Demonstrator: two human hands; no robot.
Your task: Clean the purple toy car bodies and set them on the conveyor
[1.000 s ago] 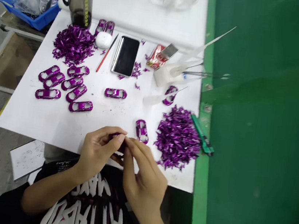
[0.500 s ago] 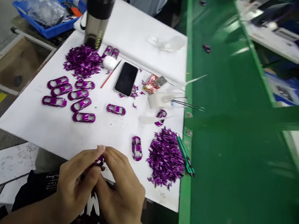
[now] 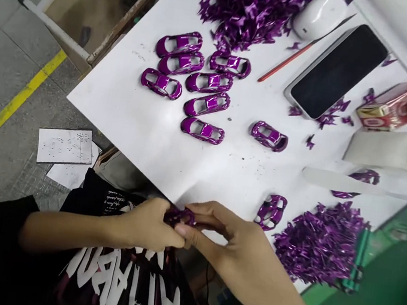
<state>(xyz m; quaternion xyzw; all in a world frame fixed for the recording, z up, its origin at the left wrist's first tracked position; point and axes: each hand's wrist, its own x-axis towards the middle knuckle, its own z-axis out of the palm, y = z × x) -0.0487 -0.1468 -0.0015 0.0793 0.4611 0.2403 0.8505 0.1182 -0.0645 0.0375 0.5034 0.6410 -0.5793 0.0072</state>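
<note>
both hands meet at the lower middle of the frame, close above the near edge of the white board (image 3: 127,135). the left hand (image 3: 145,226) and the right hand (image 3: 233,239) pinch a small purple metallic car-shaped cutout (image 3: 179,216), their fingers (image 3: 210,214) clamped together on it, so it is partly hidden. just beside the right hand lies another cutout (image 3: 270,211), with a heap of purple trimmings (image 3: 319,243) at lower right. 7 more cutouts (image 3: 208,82) lie grouped left of centre, and 1 (image 3: 268,136) lies alone. a second heap of trimmings (image 3: 248,13) sits at the top. at upper right are a black smartphone (image 3: 338,70), a white earbud case (image 3: 319,15), and a red stick (image 3: 285,62) between the phone and the top heap.
</note>
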